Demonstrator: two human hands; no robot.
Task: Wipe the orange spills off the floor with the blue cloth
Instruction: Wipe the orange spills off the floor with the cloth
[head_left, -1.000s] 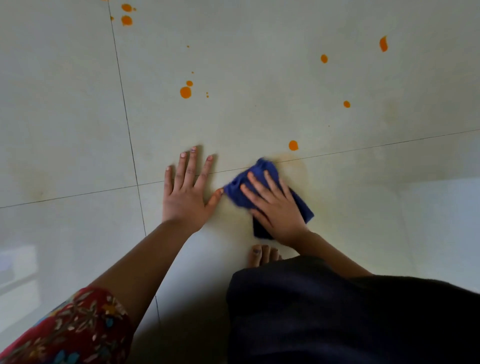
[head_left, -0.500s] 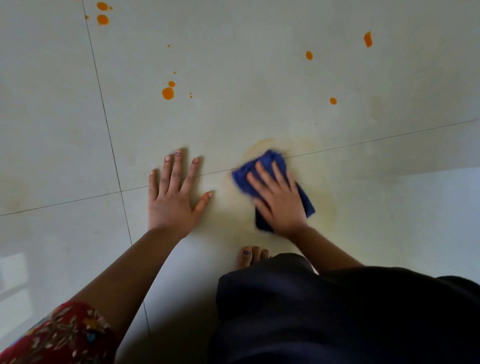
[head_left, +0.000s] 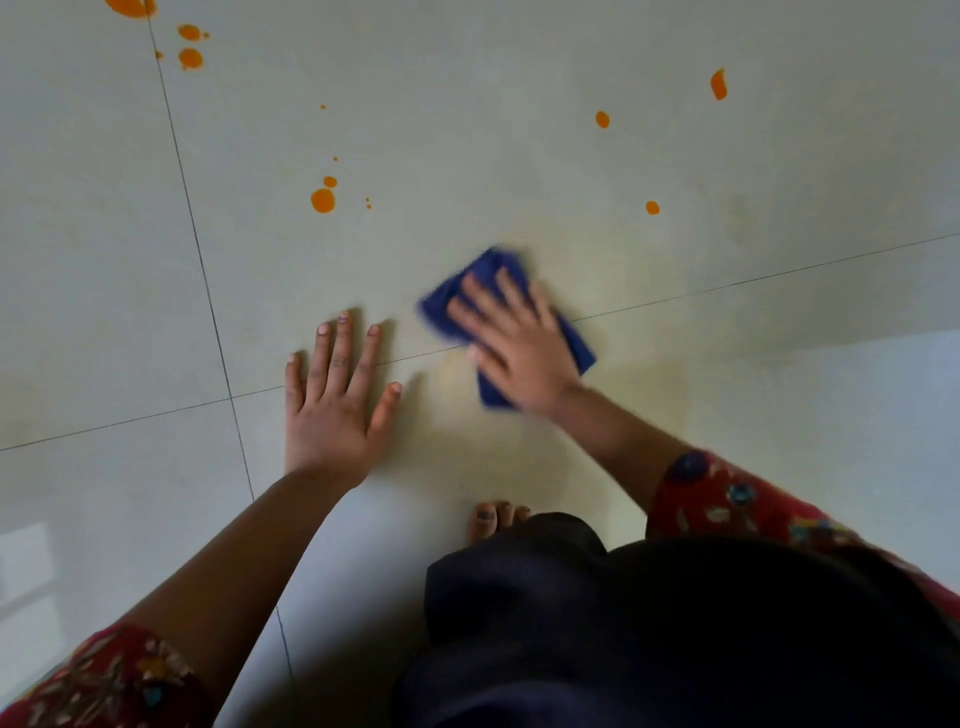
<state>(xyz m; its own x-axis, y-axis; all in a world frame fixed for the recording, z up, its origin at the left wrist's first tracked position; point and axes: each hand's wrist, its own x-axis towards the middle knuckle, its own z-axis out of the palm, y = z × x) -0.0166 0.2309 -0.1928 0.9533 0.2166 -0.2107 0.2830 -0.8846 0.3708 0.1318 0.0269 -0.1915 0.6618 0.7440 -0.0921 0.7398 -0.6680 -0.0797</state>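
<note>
My right hand (head_left: 519, 353) presses flat on the folded blue cloth (head_left: 491, 275), which lies on the pale tiled floor (head_left: 467, 104) across a grout line; both are motion-blurred. My left hand (head_left: 335, 400) rests flat on the floor with fingers spread, left of the cloth and apart from it. Orange spills dot the floor beyond: a round drop (head_left: 323, 200) with small specks at centre left, a drop (head_left: 652, 208) up and right of the cloth, two more drops (head_left: 602, 119) (head_left: 718, 84) farther right, and a cluster (head_left: 190, 58) at the top left. A faint yellowish smear surrounds the cloth.
My bare toes (head_left: 496, 517) show below the hands, next to my dark-clothed knee (head_left: 623, 623). Red patterned sleeves cover both upper arms. Grout lines cross the floor at the left and through the middle.
The right hand has slid the cloth away from me over the drop that lay just beyond it; that drop is gone, leaving a pale smear. The left hand has stayed planted.
</note>
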